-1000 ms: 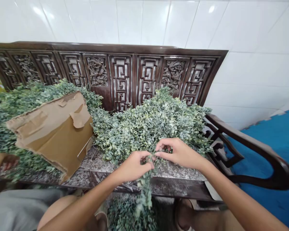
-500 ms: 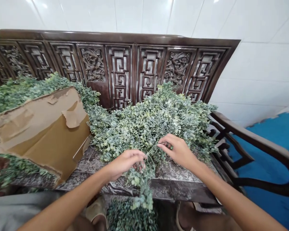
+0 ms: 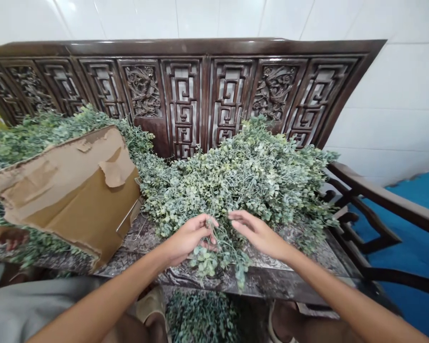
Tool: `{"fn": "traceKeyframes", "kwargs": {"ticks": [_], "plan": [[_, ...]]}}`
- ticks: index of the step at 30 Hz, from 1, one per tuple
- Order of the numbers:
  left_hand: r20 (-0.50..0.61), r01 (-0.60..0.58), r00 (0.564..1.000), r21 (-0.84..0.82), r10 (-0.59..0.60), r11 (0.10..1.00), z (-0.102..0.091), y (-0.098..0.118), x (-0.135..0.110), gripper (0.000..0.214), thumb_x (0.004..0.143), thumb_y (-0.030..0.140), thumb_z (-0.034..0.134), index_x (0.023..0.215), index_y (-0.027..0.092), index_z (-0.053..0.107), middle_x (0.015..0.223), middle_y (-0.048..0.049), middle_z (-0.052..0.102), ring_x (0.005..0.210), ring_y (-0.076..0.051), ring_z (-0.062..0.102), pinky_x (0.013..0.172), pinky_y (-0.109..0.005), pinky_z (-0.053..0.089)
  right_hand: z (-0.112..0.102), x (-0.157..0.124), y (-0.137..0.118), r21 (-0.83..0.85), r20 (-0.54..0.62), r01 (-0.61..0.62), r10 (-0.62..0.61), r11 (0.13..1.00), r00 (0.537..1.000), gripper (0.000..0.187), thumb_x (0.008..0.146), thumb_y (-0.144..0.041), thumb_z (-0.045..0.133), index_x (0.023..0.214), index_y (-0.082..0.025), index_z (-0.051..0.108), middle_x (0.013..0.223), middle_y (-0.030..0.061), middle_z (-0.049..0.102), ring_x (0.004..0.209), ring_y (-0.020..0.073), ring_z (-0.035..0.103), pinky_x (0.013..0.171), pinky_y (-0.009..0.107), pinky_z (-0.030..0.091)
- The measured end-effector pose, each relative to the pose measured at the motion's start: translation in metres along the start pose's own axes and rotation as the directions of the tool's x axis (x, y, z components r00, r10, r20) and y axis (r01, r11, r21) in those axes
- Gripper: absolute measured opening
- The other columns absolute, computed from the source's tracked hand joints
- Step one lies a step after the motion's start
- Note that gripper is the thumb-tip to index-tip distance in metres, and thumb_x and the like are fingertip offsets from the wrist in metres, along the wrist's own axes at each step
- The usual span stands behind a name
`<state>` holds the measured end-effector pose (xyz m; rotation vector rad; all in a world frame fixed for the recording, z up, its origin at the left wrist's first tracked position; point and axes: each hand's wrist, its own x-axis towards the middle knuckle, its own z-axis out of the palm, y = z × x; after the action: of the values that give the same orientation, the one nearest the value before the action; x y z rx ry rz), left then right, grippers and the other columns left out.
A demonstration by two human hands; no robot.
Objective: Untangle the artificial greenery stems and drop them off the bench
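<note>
A big heap of artificial leaf sprays [image 3: 236,176], pale green with thin stems, lies across the bench seat. At its front, my left hand [image 3: 195,238] is closed around the stems of a small leafy sprig [image 3: 205,259], whose leaves hang down over the seat's edge. My right hand [image 3: 255,233] is just to the right of these stems. Its fingers are stretched out and parted from the thumb, with nothing visible between them; the fingertips come close to the heap.
A torn cardboard piece [image 3: 75,195] with a thin metal rod [image 3: 128,216] stands on the left of the dark carved bench [image 3: 186,47]. Another person's hand [image 3: 12,237] is at far left. More greenery [image 3: 202,317] lies below the seat. The bench's armrest [image 3: 389,200] borders the right.
My right hand has let go of the stem it was pinching, and its fingers have opened. The hanging sprig has swung up and right. The view has shifted slightly.
</note>
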<state>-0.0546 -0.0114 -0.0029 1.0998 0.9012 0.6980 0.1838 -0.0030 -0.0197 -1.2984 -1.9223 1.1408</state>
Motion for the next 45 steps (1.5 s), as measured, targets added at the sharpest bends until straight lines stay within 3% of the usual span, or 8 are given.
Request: {"fn": "traceKeyframes", "kwargs": {"ticks": [5,9,14,18,22,27,37,45], "plan": [[-0.048,-0.030,0.998,-0.024,0.029,0.999,0.002,0.004,-0.002,0.012,0.079,0.022,0.054,0.090,0.020,0.052,0.078,0.0002,0.055,0.071,-0.012,0.058,0.069,-0.024,0.048,0.008,0.000,-0.007,0.139,0.214,0.085,-0.113,0.987,0.970,0.037,0.090,-0.045,0.064,0.118,-0.021,0.063,0.109,0.0058,0.068,0.099,0.0193,0.064,0.090,0.035,0.050],[-0.085,-0.081,0.993,0.011,0.081,0.997,0.005,0.003,-0.003,0.017,0.067,0.016,0.054,0.081,0.021,0.046,0.082,0.0000,0.056,0.074,-0.013,0.056,0.067,-0.023,0.047,0.009,0.002,-0.009,0.053,0.103,0.057,-0.062,0.997,0.993,0.032,0.080,-0.046,0.075,0.090,-0.018,0.066,0.070,-0.0039,0.055,0.064,0.0121,0.050,0.061,0.025,0.040],[0.063,-0.116,0.992,0.107,0.110,0.988,0.007,-0.005,-0.009,0.027,0.067,0.019,0.070,0.087,0.019,0.053,0.094,-0.0029,0.062,0.081,-0.016,0.059,0.075,-0.030,0.050,0.007,-0.001,-0.018,-0.115,-0.005,0.153,-0.154,0.982,0.988,0.031,0.081,-0.040,0.074,0.069,-0.018,0.057,0.071,-0.0033,0.052,0.069,0.0134,0.048,0.066,0.025,0.036],[0.055,-0.134,0.990,0.150,0.127,0.980,0.012,-0.006,-0.012,0.031,0.069,0.033,0.079,0.078,0.018,0.055,0.091,-0.0027,0.064,0.079,-0.015,0.057,0.071,-0.028,0.044,0.003,-0.007,-0.026,-0.093,0.047,0.188,-0.185,0.978,0.982,0.027,0.079,-0.035,0.077,0.077,-0.019,0.055,0.082,-0.0020,0.059,0.076,0.0150,0.053,0.071,0.026,0.040],[-0.090,-0.132,0.982,0.295,0.165,0.946,0.014,0.000,-0.010,0.042,0.076,0.041,0.072,0.056,0.019,0.042,0.065,0.0019,0.054,0.064,-0.012,0.047,0.065,-0.027,0.038,-0.003,-0.011,-0.034,-0.113,0.128,0.189,-0.174,0.975,0.976,0.019,0.087,-0.039,0.070,0.089,-0.021,0.062,0.081,-0.0025,0.064,0.072,0.0143,0.054,0.069,0.025,0.041],[-0.098,-0.147,0.979,0.269,0.179,0.952,0.007,0.003,-0.006,0.040,0.073,0.037,0.073,0.054,0.019,0.042,0.086,-0.0035,0.070,0.081,-0.017,0.058,0.079,-0.031,0.045,-0.005,-0.012,-0.037,-0.176,0.148,0.204,-0.179,0.963,0.973,0.028,0.098,-0.043,0.053,0.090,-0.021,0.069,0.078,-0.0008,0.068,0.069,0.0149,0.058,0.070,0.027,0.043],[-0.073,-0.093,0.991,0.187,0.108,0.978,0.011,0.001,-0.006,0.046,0.074,0.035,0.073,0.060,0.021,0.031,0.092,-0.0056,0.073,0.053,-0.008,0.047,0.053,-0.025,0.041,-0.003,-0.008,-0.028,-0.249,0.062,0.286,-0.280,0.925,0.958,0.017,0.097,-0.035,0.056,0.093,-0.021,0.065,0.092,0.0034,0.067,0.087,0.0188,0.061,0.082,0.032,0.046],[-0.007,-0.338,0.918,0.507,0.396,0.793,0.008,-0.011,-0.004,0.018,0.080,0.020,0.064,0.095,0.018,0.056,0.092,-0.0029,0.063,0.080,-0.014,0.058,0.070,-0.024,0.044,0.009,-0.005,-0.030,-0.026,0.097,0.270,-0.267,0.962,0.959,0.019,0.094,-0.031,0.061,0.111,-0.023,0.066,0.103,0.0027,0.070,0.095,0.0178,0.064,0.089,0.032,0.049]]}}
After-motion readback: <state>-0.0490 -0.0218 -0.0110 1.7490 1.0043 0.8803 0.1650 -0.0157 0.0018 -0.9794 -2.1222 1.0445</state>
